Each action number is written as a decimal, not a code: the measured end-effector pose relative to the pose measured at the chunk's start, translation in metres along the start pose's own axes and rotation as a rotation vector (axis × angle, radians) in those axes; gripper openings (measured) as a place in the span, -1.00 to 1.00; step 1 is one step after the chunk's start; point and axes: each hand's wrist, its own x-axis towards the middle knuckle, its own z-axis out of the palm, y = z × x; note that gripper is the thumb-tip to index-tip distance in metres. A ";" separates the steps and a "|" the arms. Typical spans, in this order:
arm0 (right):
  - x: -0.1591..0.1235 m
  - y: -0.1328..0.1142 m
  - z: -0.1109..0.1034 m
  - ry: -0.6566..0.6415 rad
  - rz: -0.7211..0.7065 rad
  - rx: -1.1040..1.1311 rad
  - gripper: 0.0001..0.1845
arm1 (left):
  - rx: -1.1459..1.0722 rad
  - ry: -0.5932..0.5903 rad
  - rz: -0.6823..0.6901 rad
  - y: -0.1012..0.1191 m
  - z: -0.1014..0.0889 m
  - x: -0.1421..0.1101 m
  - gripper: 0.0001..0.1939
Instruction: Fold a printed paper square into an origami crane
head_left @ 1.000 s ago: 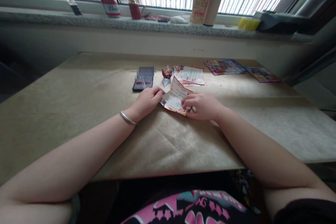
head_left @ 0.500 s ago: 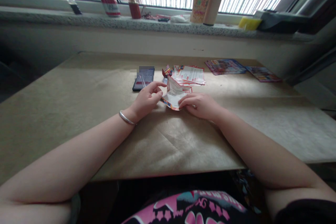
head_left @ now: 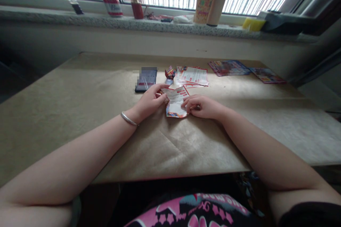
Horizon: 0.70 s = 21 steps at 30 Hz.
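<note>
A folded printed paper (head_left: 175, 103), white with red and blue marks, lies on the brown paper-covered table (head_left: 80, 92) in front of me. My left hand (head_left: 149, 102), with a silver bangle on the wrist, pinches the paper's left edge. My right hand (head_left: 203, 106) has its fingers curled onto the paper's right edge. Both hands rest on the table. Just beyond the paper lies a stack of similar printed sheets (head_left: 193, 76) and a small folded paper figure (head_left: 169, 73).
A dark phone (head_left: 146, 79) lies left of the sheets. Two coloured booklets (head_left: 227, 67) (head_left: 266, 75) sit at the far right. On the window sill stand a red can (head_left: 111, 3), a small red container (head_left: 137, 9), a paper cup (head_left: 203, 5) and a yellow sponge (head_left: 252, 24).
The paper stood up at an angle between my hands; now it is turned and pressed down into a narrower folded shape, with both hands closer together on its edges.
</note>
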 end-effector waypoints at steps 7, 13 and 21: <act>-0.001 -0.011 -0.004 0.020 0.048 -0.168 -0.88 | 0.213 -0.121 0.074 0.007 0.000 -0.007 -0.49; 0.000 -0.024 0.003 0.096 0.149 -0.424 -0.77 | 0.255 -0.163 0.185 0.013 0.002 -0.011 -0.46; 0.008 -0.030 0.014 0.151 0.341 -0.558 -0.75 | 0.276 -0.148 0.203 0.011 0.005 -0.010 -0.52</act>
